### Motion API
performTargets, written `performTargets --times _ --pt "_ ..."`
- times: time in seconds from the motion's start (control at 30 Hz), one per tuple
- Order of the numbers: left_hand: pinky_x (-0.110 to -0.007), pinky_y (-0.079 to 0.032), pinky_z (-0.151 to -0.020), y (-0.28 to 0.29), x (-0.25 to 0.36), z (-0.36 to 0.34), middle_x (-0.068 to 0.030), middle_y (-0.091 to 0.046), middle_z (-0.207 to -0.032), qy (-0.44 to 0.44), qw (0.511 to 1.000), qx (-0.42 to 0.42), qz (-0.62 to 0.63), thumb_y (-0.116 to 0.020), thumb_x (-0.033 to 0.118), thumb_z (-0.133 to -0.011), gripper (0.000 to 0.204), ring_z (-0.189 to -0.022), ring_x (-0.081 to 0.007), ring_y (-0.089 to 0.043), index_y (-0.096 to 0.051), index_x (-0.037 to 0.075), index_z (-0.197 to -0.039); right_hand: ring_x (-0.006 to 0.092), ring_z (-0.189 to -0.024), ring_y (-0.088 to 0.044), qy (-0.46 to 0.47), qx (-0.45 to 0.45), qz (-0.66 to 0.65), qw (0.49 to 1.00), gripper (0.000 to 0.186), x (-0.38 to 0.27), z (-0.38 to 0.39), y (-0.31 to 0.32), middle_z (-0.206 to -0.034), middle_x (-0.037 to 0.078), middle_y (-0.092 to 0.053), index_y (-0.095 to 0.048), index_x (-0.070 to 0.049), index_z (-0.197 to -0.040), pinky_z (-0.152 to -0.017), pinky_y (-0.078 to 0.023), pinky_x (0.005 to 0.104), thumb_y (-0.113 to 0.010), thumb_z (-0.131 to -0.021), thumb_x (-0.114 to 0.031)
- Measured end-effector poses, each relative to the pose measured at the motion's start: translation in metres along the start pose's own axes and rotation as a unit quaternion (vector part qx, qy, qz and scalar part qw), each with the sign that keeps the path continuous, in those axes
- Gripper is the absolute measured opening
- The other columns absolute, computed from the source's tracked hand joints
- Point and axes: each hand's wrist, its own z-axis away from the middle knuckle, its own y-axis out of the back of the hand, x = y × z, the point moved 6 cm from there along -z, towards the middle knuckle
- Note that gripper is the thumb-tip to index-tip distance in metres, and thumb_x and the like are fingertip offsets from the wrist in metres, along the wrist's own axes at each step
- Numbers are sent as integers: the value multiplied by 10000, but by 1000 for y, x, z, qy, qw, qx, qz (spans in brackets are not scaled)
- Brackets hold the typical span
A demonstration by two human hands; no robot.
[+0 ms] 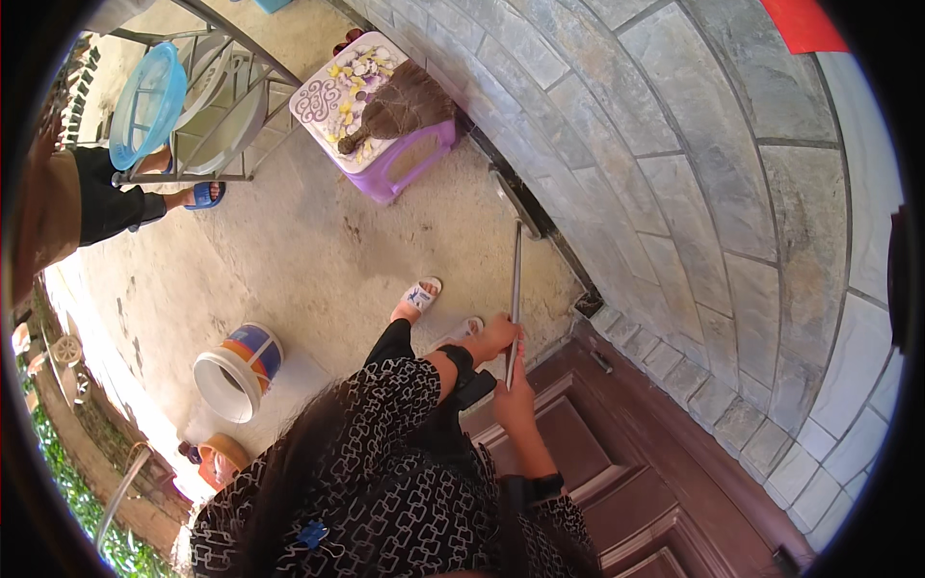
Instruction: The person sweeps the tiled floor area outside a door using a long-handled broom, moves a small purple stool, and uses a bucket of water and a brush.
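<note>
Two hands closed on one metal pole (516,270): right hand (515,395) at its near end, left hand (497,333) just ahead, nearer the tool head. Long axis points away from the body. Left: bucket (241,360), blue-orange label, text unreadable. Tool head (518,205) sits at the foot of the wall (694,173); contact unclear. Beyond: purple stool (383,177), no legible writing.

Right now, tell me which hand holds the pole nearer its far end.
The left hand: it grips the pole closer to the end by the stone wall, while the right hand holds it nearer the other end.
</note>
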Motion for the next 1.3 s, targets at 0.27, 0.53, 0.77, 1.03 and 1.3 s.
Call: performTargets --times 0.27,0.53,0.77,1.03,1.3 --pt "-380 -509 -446 18 -1 41 -150 -540 -728 26 994 78 -72 -480 38 -835 145 -559 -281 -593 -424 -50 -934 272 -1080 -516 19 -76 -175 982 640 -1 18 -3 -1166 181 -525 -241 -52 -1369 -892 -388 326 -475 -773 -31" --pt "-402 -511 -564 -57 -42 45 -142 -554 -777 101 992 -74 11 -473 42 -868 160 -660 -277 -597 -398 -17 -996 326 -1108 -497 -89 -38 -349 932 650 63 56 10 -1221 234 -471 -225 -71 -1380 -884 -401 357 -454 -773 -25" --pt "-421 -513 -624 -10 -20 8 -161 -538 -819 61 992 1 -106 -467 28 -859 79 -676 -282 -571 -480 -49 -871 294 -690 -599 -10 31 -159 987 678 52 5 -21 -853 205 -606 -203 -126 -1395 -618 -457 376 -523 -797 -134" --pt "-449 -527 -693 19 -46 60 -194 -569 -777 131 987 23 -89 -526 18 -805 116 -791 -361 -604 -504 -80 -862 72 -400 -382 -56 -220 -483 846 556 47 80 -4 -590 -11 -423 -251 -57 -1359 -367 -327 217 -470 -851 -108" --pt "-423 -523 -701 -2 -138 70 -178 -542 -856 167 986 22 5 -518 -31 -796 159 -738 -313 -594 -460 -76 -937 64 -422 -426 -3 -245 -479 843 558 147 247 16 -577 -15 -433 -229 -68 -1366 -378 -353 193 -461 -861 -105"
